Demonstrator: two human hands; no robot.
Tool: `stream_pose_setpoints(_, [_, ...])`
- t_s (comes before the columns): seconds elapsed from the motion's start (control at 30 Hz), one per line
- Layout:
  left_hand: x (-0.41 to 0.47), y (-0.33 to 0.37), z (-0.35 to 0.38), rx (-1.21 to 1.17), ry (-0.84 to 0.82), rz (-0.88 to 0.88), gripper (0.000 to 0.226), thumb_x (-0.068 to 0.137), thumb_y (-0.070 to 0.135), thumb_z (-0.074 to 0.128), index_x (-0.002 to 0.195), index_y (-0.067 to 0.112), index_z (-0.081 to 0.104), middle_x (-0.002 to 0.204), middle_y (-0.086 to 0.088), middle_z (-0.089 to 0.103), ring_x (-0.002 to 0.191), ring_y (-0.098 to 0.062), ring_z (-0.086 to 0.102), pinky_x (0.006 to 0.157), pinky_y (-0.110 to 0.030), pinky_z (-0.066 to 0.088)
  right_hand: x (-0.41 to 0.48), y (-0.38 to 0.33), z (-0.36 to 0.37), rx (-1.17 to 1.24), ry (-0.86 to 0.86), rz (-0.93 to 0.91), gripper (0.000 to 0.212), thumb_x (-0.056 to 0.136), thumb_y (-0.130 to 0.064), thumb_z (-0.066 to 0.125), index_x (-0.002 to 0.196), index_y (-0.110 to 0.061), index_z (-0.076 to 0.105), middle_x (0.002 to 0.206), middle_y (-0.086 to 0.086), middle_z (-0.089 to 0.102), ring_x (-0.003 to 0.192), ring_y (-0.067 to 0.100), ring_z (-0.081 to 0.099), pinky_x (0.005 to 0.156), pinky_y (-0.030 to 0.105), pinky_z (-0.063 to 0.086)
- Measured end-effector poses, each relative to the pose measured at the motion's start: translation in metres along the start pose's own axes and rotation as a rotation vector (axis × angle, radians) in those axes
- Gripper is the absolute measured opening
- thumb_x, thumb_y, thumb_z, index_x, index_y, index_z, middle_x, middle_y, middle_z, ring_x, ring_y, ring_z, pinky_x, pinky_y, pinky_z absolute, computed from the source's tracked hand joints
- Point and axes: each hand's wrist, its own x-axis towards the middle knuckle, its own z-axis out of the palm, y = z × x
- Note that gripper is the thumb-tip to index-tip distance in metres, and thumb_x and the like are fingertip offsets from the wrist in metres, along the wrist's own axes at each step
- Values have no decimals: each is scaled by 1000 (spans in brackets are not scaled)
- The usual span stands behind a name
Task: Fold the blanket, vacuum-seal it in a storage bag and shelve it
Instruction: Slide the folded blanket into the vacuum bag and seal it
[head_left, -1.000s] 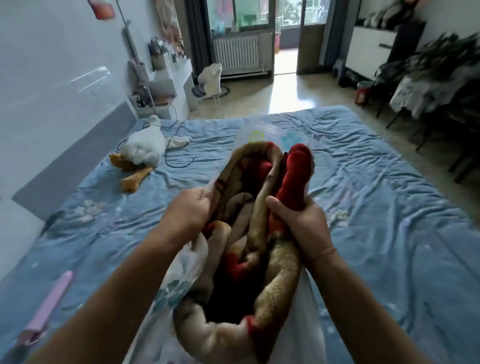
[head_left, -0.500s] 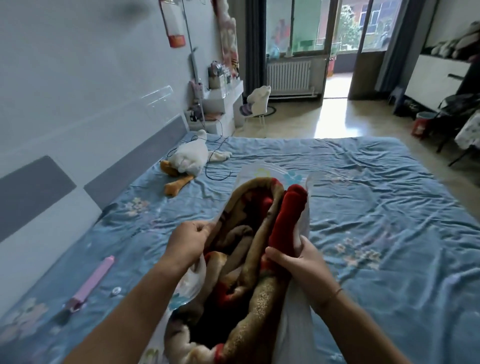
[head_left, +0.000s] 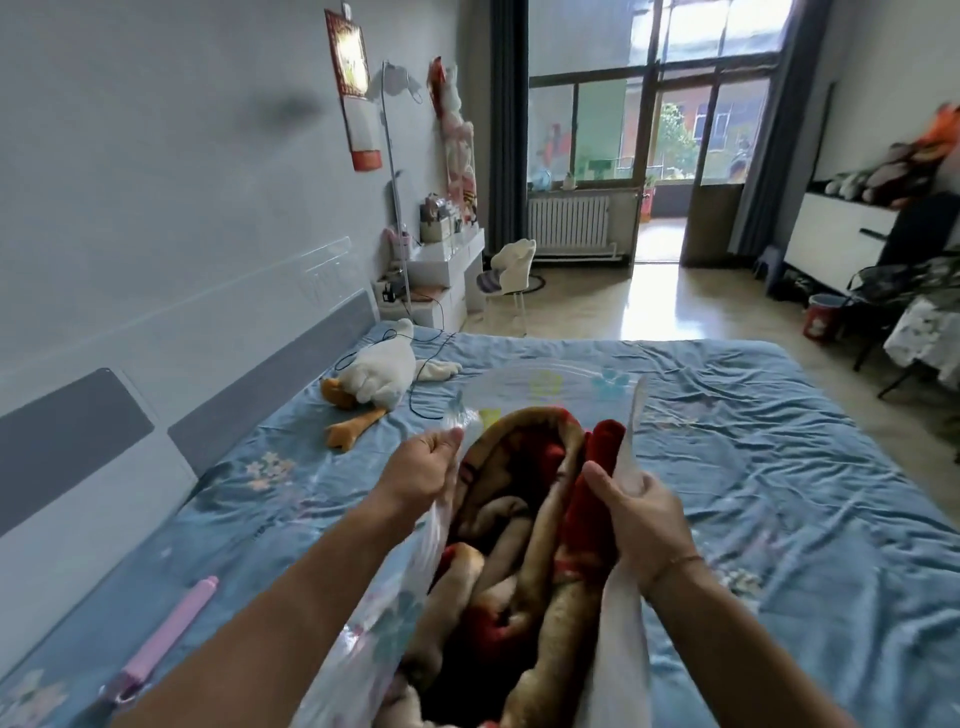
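A folded brown and red plush blanket lies lengthwise inside a clear plastic storage bag with printed flowers, resting on the blue bed. My left hand grips the bag's left edge beside the blanket. On the other side, my right hand pinches the bag's white right edge against the blanket's red fold. The bag's mouth stands spread between both hands. Its far end lies flat past the blanket.
A pink hand pump lies on the blue bedsheet at lower left. A white plush goose and a black cable sit near the headboard. A small white chair, a dresser and a red bucket stand on the floor beyond.
The view has tilted up toward the window. Both hands have shifted from gripping the blanket to holding the bag's edges and pulling them apart and up along the blanket.
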Motion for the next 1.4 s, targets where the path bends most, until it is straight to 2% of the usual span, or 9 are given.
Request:
stream_pose_setpoints(0.3, [21, 129, 52, -274, -202, 247, 45, 100, 25, 51, 57, 15, 43, 38, 7, 39, 32, -6, 36, 41, -18, 33, 41, -118, -22, 19, 7, -299, 20, 95, -19, 60, 76, -14, 58, 70, 5, 55, 63, 18, 49, 62, 32, 41])
stream_pose_setpoints(0.43, [-1, 76, 135, -232, -326, 130, 40, 90, 46, 58, 63, 16, 57, 52, 5, 56, 48, -9, 47, 49, -22, 40, 31, -53, -31, -57, -48, -108, 86, 51, -90, 60, 77, -8, 59, 68, 11, 58, 65, 25, 55, 64, 39, 47])
stream_pose_setpoints(0.57, [-26, 42, 194, -389, -389, -64, 30, 101, 25, 48, 98, 1, 65, 92, -19, 68, 78, -18, 63, 72, -25, 53, 23, -5, -66, 82, 63, 62, 113, 42, -96, 58, 99, 0, 63, 94, 23, 72, 93, 41, 69, 85, 58, 55])
stream_pose_setpoints(0.7, [-38, 47, 227, -505, -460, -128, 31, 101, 21, 48, 100, -3, 67, 95, -19, 71, 89, -24, 68, 80, -33, 55, 14, -13, -99, 106, 103, 51, 92, 53, -69, 76, 105, 4, 59, 93, 19, 71, 87, 30, 69, 87, 49, 55])
stream_pose_setpoints(0.93, [-28, 72, 213, -543, -526, -104, 35, 101, 8, 39, 75, 1, 61, 60, -8, 61, 46, -13, 58, 42, -18, 45, 9, -31, -101, 54, -24, -24, 76, 51, -39, 85, 113, -5, 55, 103, 16, 71, 93, 23, 71, 85, 35, 58])
stream_pose_setpoints(1.13, [-19, 67, 173, -569, -632, -219, 68, 100, 53, 20, 98, 2, 65, 70, -9, 71, 59, -15, 68, 51, -24, 54, -2, -30, -84, 164, -125, 19, 40, 80, 8, 70, 113, -1, 50, 87, 15, 69, 64, 13, 71, 55, 23, 56])
stream_pose_setpoints(1.27, [-35, 50, 156, -509, -458, -110, 54, 101, 47, 30, 117, 0, 53, 70, -8, 70, 59, -15, 69, 55, -25, 55, -8, -30, -90, 250, -165, 92, 14, 86, 11, 58, 92, 0, 53, 57, 6, 62, 42, 12, 58, 38, 21, 47])
stream_pose_setpoints(1.33, [-42, 33, 151, -366, -319, 56, 47, 104, 40, 34, 120, 5, 59, 78, -2, 74, 74, -11, 71, 71, -25, 56, -8, -29, -94, 170, -103, 92, 15, 92, 10, 49, 85, -3, 52, 58, 7, 56, 38, 10, 52, 36, 20, 43])
stream_pose_setpoints(1.4, [-48, 7, 151, -136, -313, 259, 49, 101, 51, 35, 124, 18, 64, 115, -1, 70, 113, -17, 63, 100, -38, 47, -4, -30, -98, 112, -55, 54, 13, 93, 8, 50, 87, -4, 54, 69, 13, 53, 47, 15, 53, 43, 23, 46])
